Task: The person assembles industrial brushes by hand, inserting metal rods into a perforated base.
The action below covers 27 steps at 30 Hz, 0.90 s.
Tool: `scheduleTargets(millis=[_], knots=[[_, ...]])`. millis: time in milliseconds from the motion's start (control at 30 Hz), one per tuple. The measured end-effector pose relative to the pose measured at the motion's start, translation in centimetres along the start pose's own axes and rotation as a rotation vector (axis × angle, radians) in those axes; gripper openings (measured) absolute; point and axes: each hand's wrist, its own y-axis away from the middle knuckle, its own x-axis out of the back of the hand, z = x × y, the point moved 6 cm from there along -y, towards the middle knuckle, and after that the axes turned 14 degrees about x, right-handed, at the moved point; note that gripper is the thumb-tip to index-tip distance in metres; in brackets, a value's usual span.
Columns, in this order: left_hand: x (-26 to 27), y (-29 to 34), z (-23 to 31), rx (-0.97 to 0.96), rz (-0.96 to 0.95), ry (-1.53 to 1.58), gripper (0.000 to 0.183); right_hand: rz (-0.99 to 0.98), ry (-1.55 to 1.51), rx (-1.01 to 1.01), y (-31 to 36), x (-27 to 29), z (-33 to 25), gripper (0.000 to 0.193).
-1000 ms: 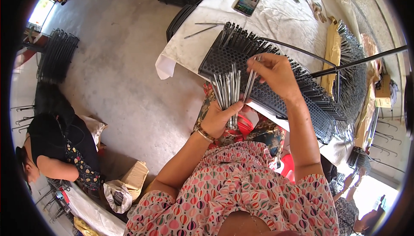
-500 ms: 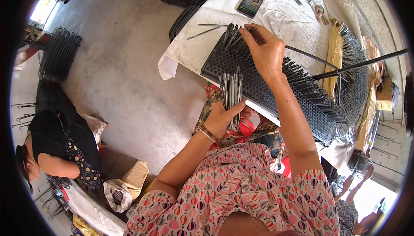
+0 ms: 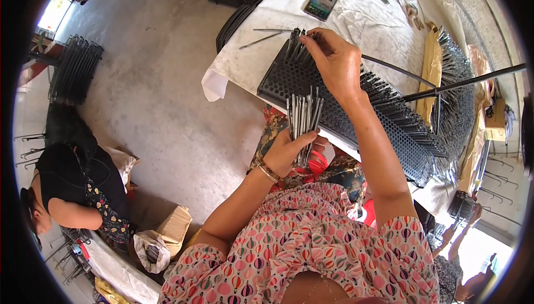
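Note:
My left hand (image 3: 287, 151) is closed round a bundle of thin dark metal rods (image 3: 304, 114), held upright just off the near edge of a black perforated board (image 3: 286, 80). Over the board's far side, my right hand (image 3: 339, 62) has thumb and fingers pinched at the tops of rods (image 3: 295, 43) standing in its holes. Exactly which rod the fingertips grip is hard to make out. Dense rows of similar rods (image 3: 400, 109) stand along the board's right part, while many holes toward the near side show bare.
A phone (image 3: 321, 3) and two loose rods (image 3: 261, 40) lie on the white-covered table (image 3: 245, 62). A large heap of rods (image 3: 453, 93) sits to the right beside brown paper. A dark bar (image 3: 473, 81) crosses there. Other people (image 3: 83, 187) work at left and lower right.
My right hand has shifted slightly left and up along the rods at the board's far side. The bundle in my left hand has fanned and tilted a little to the right.

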Motion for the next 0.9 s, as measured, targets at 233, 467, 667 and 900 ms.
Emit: scheduleTargets(millis=[233, 467, 667, 900], knots=[[0.0, 0.1, -0.1, -0.018, -0.035, -0.051, 0.021, 0.038, -0.003, 0.021, 0.3, 0.1, 0.1, 0.018], [0.2, -0.1, -0.5, -0.03, -0.007, -0.062, 0.02, 0.029, 0.037, 0.144, 0.3, -0.7, -0.9, 0.019], [0.5, -0.5, -1.2, -0.003, -0.076, -0.057, 0.023, -0.017, 0.171, 0.401, -0.2, -1.2, -1.1, 0.017], [0.5, -0.9, -1.3, 0.043, -0.029, 0.026, 0.02, 0.049, 0.025, 0.145, -0.3, 2.1, -0.9, 0.017]])
